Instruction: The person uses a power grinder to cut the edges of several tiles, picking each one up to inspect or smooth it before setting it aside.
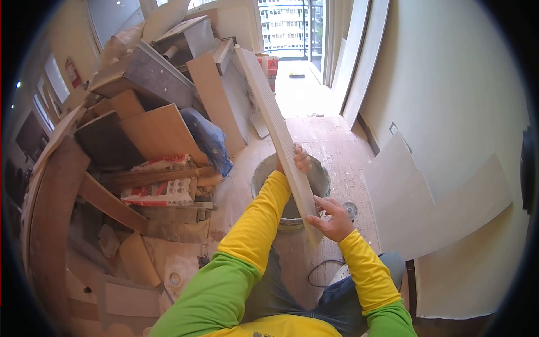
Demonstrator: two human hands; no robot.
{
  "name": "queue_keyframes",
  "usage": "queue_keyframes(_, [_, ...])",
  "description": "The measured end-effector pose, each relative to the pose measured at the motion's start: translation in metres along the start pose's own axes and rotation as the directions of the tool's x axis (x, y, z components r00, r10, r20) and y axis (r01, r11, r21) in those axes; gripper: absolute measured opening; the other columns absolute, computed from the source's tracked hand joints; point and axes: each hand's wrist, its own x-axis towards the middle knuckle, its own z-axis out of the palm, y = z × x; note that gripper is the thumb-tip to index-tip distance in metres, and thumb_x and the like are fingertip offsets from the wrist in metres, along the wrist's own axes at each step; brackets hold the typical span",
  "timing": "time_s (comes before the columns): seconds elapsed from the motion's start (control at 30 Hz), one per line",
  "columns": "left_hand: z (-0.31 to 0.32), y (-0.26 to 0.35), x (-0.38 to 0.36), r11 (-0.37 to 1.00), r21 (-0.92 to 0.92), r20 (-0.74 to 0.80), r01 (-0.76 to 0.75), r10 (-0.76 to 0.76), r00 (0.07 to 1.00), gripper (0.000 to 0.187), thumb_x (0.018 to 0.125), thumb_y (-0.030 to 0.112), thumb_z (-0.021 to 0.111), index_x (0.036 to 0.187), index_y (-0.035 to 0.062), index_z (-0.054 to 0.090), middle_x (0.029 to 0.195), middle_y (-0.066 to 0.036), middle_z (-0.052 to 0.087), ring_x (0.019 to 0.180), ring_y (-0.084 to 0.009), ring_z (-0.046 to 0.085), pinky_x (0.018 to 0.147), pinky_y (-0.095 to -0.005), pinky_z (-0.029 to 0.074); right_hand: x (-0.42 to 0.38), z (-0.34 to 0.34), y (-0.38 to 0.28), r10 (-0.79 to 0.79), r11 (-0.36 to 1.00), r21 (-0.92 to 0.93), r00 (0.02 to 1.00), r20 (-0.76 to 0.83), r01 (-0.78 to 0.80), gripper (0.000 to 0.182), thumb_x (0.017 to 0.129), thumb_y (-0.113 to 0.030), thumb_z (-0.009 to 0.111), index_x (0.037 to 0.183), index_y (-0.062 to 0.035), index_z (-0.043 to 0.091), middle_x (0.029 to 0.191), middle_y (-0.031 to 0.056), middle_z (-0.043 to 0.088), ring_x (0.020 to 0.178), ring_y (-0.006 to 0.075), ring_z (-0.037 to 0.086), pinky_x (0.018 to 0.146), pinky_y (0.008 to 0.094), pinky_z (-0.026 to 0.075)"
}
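A long, narrow pale board (275, 118) with a finely ridged face stands tilted in front of me, its far end up and to the left. My left hand (302, 159) is wrapped round its middle, fingers showing over the right edge. Near the board's lower end, my right hand (334, 219) grips the right edge with thumb and fingers. Below the board is a round bucket (263, 171) with a grey-crusted rim; its inside is partly hidden by the board and my left arm.
Boards, panels and a metal cabinet (151, 73) are piled at the left, with a blue plastic bag (206, 137) and red-white sacks (160, 192). Cut white sheets (404, 196) lean on the right wall. A metal disc (350, 210) and a dark cable (310, 275) lie near my legs.
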Motion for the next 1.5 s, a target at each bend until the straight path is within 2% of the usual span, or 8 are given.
queue_keyframes(0.13, [0.003,-0.003,-0.002,0.999,0.009,-0.017,-0.031,0.031,0.999,0.030,0.104,0.031,0.056,0.108,0.0040,0.069,0.082,-0.006,0.063,0.075,-0.0205,0.060,0.069,-0.0373,0.049,0.000,0.000,0.000,-0.014,1.000,0.008,1.000,-0.010,0.014,0.066,0.086,-0.045,0.081,0.132,0.0009,0.066,0.117,0.0215,0.069,0.107,0.0346,0.068,0.094,0.0401,0.055])
queue_keyframes(0.27, [-0.004,-0.002,-0.008,0.997,0.045,-0.246,-0.067,0.076,0.966,0.047,0.104,0.047,0.046,0.094,0.0069,0.069,0.070,-0.005,0.060,0.063,-0.0220,0.058,0.060,-0.0390,0.048,0.000,0.003,0.006,-0.069,0.997,-0.039,0.997,-0.029,0.068,0.066,0.086,-0.043,0.083,0.133,0.0000,0.066,0.112,0.0162,0.070,0.097,0.0245,0.068,0.083,0.0345,0.056])
queue_keyframes(0.4, [-0.002,0.002,-0.009,0.988,0.140,-0.530,-0.066,0.131,0.838,0.054,0.102,0.056,0.043,0.083,0.0103,0.064,0.061,-0.004,0.056,0.052,-0.0220,0.055,0.051,-0.0403,0.046,0.000,0.000,0.000,-0.024,1.000,0.000,1.000,-0.018,0.024,0.063,0.088,-0.044,0.080,0.130,0.0014,0.067,0.111,0.0197,0.071,0.097,0.0313,0.069,0.087,0.0380,0.056])
queue_keyframes(0.53, [0.003,0.008,-0.013,0.980,0.192,-0.488,-0.053,0.142,0.861,0.042,0.102,0.041,0.048,0.087,0.0077,0.068,0.066,-0.006,0.059,0.058,-0.0245,0.058,0.057,-0.0422,0.048,-0.001,0.001,0.004,-0.009,0.999,0.045,0.999,-0.034,0.010,0.059,0.090,-0.042,0.078,0.130,0.0015,0.067,0.108,0.0178,0.071,0.092,0.0270,0.069,0.079,0.0346,0.055])
queue_keyframes(0.6, [0.011,0.006,-0.011,0.968,0.244,-0.659,-0.049,0.203,0.724,0.045,0.101,0.046,0.048,0.081,0.0098,0.066,0.061,-0.004,0.057,0.050,-0.0243,0.056,0.050,-0.0432,0.047,-0.001,0.002,0.005,-0.005,0.999,0.050,1.000,-0.029,0.007,0.058,0.091,-0.041,0.078,0.130,0.0014,0.067,0.107,0.0173,0.071,0.092,0.0260,0.069,0.078,0.0337,0.055])
queue_keyframes(0.73, [0.023,0.005,-0.005,0.972,0.232,-0.725,-0.042,0.201,0.659,0.050,0.102,0.052,0.047,0.079,0.0117,0.063,0.058,-0.004,0.056,0.047,-0.0237,0.055,0.047,-0.0434,0.046,-0.001,0.004,0.008,0.002,0.997,0.078,1.000,-0.029,0.000,0.055,0.094,-0.040,0.075,0.129,0.0015,0.067,0.105,0.0160,0.071,0.090,0.0250,0.068,0.076,0.0328,0.055])
queue_keyframes(0.8, [0.036,-0.003,0.006,0.929,0.369,-0.835,0.036,0.315,0.451,0.076,0.081,0.095,0.042,0.069,0.0200,0.049,0.050,0.004,0.041,0.038,-0.0135,0.042,0.038,-0.0304,0.034,-0.001,0.005,0.010,0.002,0.996,0.086,1.000,-0.029,0.000,0.054,0.094,-0.039,0.075,0.129,0.0014,0.067,0.105,0.0156,0.070,0.089,0.0247,0.068,0.076,0.0328,0.054])
queue_keyframes(1.5, [0.046,-0.007,0.013,0.897,0.408,-0.897,0.168,0.361,0.254,0.075,0.080,0.096,0.041,0.071,0.0217,0.045,0.052,0.007,0.037,0.040,-0.0129,0.038,0.041,-0.0310,0.032,-0.003,0.005,0.009,-0.001,0.993,0.115,1.000,-0.021,0.003,0.049,0.097,-0.036,0.072,0.130,0.0003,0.067,0.105,0.0172,0.070,0.090,0.0250,0.069,0.078,0.0327,0.056])
